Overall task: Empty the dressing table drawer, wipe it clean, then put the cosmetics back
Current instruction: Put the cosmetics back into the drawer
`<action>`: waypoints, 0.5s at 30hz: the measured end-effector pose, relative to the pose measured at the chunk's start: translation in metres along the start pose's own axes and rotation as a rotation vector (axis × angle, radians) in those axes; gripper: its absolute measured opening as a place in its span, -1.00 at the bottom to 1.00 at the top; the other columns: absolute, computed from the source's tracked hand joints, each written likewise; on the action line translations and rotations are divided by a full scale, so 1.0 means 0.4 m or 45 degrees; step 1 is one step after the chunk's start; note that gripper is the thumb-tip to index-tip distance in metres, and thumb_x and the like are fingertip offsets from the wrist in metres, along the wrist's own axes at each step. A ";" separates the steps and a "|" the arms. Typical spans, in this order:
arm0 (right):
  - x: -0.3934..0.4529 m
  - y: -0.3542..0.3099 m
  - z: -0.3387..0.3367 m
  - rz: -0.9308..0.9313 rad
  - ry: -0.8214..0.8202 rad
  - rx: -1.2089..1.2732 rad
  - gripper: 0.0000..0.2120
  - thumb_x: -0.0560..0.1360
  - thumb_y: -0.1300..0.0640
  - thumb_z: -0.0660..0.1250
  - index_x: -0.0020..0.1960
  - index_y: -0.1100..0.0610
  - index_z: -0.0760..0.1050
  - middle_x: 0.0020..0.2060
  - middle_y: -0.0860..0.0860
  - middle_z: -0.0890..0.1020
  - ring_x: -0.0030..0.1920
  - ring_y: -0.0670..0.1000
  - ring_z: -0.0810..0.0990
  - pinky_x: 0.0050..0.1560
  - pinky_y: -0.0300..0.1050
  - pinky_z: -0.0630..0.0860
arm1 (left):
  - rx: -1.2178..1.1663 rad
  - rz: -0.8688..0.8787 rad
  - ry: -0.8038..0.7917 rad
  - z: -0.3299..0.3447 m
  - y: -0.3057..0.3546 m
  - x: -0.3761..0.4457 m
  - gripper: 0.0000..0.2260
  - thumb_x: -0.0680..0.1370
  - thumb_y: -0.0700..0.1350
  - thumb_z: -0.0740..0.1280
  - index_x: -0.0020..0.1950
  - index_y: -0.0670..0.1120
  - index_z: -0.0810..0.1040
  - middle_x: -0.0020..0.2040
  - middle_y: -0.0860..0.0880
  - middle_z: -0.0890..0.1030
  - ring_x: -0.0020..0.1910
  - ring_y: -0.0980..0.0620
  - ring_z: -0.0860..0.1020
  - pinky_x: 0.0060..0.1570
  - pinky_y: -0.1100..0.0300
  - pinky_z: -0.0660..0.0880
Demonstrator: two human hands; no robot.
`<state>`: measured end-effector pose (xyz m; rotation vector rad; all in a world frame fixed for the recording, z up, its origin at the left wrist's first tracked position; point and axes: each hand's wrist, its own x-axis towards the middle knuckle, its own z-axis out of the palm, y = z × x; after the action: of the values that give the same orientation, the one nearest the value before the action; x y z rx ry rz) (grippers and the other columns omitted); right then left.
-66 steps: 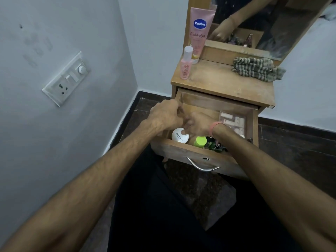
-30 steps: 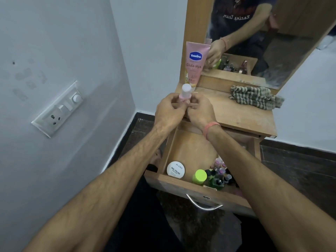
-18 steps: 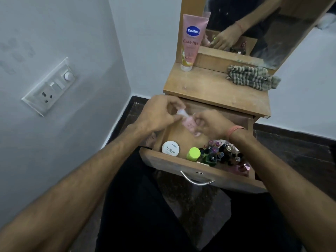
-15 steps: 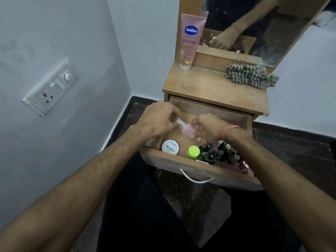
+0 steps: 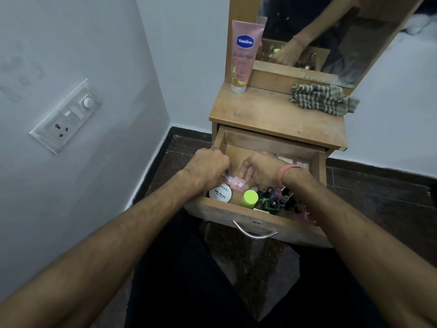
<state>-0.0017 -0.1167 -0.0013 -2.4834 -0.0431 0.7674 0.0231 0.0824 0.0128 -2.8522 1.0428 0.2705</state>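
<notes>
Both hands down inside the open drawer (image 5: 272, 147), sharing one small pink bottle (image 5: 236, 183). Left hand (image 5: 208, 168) curled round its white-capped end; right hand (image 5: 259, 170) pinching the pink body with fingertips (image 5: 243, 172). Bottle lying tilted between the two, just above the drawer floor, toward the front wall.

Probably light and rigid, smooth enough to slip; best held round the body rather than by the cap, which may twist loose.

Directly below the left hand: white round tin marked nail polish (image 5: 220, 192). Below the right hand: lime-green cap (image 5: 250, 197), then a crowd of small nail polish bottles (image 5: 275, 197) under the right wrist, likely glass and easily toppled. Beyond the right hand: pale items, too hidden to name.

Farther off, on the tabletop (image 5: 272, 117): pink Vaseline tube (image 5: 243, 55) standing on its cap, striped cloth (image 5: 321, 99).
</notes>
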 end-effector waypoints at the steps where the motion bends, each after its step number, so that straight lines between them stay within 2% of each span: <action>1: -0.002 0.002 -0.001 0.000 0.010 0.004 -0.72 0.42 0.26 0.67 0.08 0.15 0.69 -0.15 0.01 0.79 -0.32 -0.07 0.74 -0.40 -0.34 0.56 | -0.022 -0.006 -0.011 -0.002 0.001 -0.001 -0.77 0.63 0.10 0.48 0.22 0.05 0.75 0.16 -0.08 0.72 0.18 -0.11 0.68 0.21 -0.07 0.64; 4: -0.012 0.000 -0.003 -0.008 0.009 -0.021 -0.68 0.44 0.18 0.67 0.14 0.14 0.68 -0.13 -0.03 0.79 -0.32 -0.12 0.73 -0.33 -0.34 0.57 | -0.105 -0.010 -0.001 -0.009 -0.002 -0.009 -0.78 0.63 0.08 0.50 0.21 0.00 0.72 0.16 -0.07 0.71 0.21 -0.12 0.68 0.19 -0.03 0.63; 6: -0.020 0.000 -0.005 0.003 0.034 -0.075 -0.64 0.45 0.03 0.67 0.17 0.05 0.65 -0.11 -0.09 0.77 -0.25 -0.15 0.72 -0.15 -0.24 0.62 | -0.280 -0.029 0.032 -0.018 -0.010 -0.017 -0.74 0.59 0.05 0.54 0.27 0.07 0.72 0.21 0.04 0.73 0.24 -0.05 0.67 0.22 0.02 0.58; 8: -0.031 0.002 -0.023 -0.027 0.189 -0.116 -0.67 0.45 -0.08 0.64 0.14 -0.08 0.63 -0.13 -0.16 0.74 -0.15 -0.17 0.71 0.05 -0.15 0.65 | -0.686 -0.091 0.118 -0.021 -0.028 -0.016 -0.70 0.53 -0.02 0.61 0.25 0.15 0.75 0.18 0.19 0.75 0.21 0.11 0.68 0.29 0.10 0.59; 10: -0.037 -0.001 -0.053 -0.098 0.467 -0.090 -0.75 0.49 -0.09 0.60 0.11 -0.11 0.65 -0.18 -0.18 0.72 -0.14 -0.20 0.68 0.11 -0.08 0.65 | -1.183 -0.128 0.284 -0.038 -0.048 0.001 -0.72 0.52 -0.10 0.65 0.19 0.14 0.78 0.06 0.22 0.77 0.07 0.28 0.67 0.20 0.21 0.58; 11: -0.037 -0.010 -0.068 -0.137 0.615 0.022 -0.76 0.51 -0.05 0.58 0.14 -0.10 0.65 -0.20 -0.16 0.73 -0.15 -0.17 0.69 0.08 -0.06 0.65 | -1.416 -0.155 0.397 -0.054 -0.057 0.017 -0.75 0.53 -0.13 0.65 0.17 0.11 0.79 0.02 0.18 0.79 -0.04 0.27 0.66 0.08 0.27 0.57; 13: -0.033 -0.037 -0.092 -0.207 0.821 0.472 -0.71 0.56 0.05 0.55 0.25 -0.04 0.61 -0.18 -0.06 0.76 -0.20 -0.05 0.75 -0.04 -0.04 0.68 | -1.945 -0.234 0.575 -0.096 -0.067 0.054 -0.79 0.56 -0.21 0.61 0.18 -0.03 0.78 0.01 0.05 0.81 -0.15 0.14 0.67 -0.11 0.26 0.62; 15: -0.019 -0.075 -0.111 -0.246 0.864 0.939 -0.62 0.60 0.16 0.51 0.38 0.04 0.53 -0.04 0.05 0.76 -0.17 0.10 0.79 -0.15 0.05 0.74 | -2.420 -0.273 0.620 -0.135 -0.070 0.094 -0.79 0.59 -0.30 0.55 0.21 -0.14 0.74 0.06 -0.05 0.80 -0.06 0.06 0.75 -0.05 0.20 0.71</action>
<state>0.0194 -0.1140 0.0484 -1.8611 0.2058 -0.1627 0.0765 0.0721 0.0589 -4.8369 0.3368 1.0198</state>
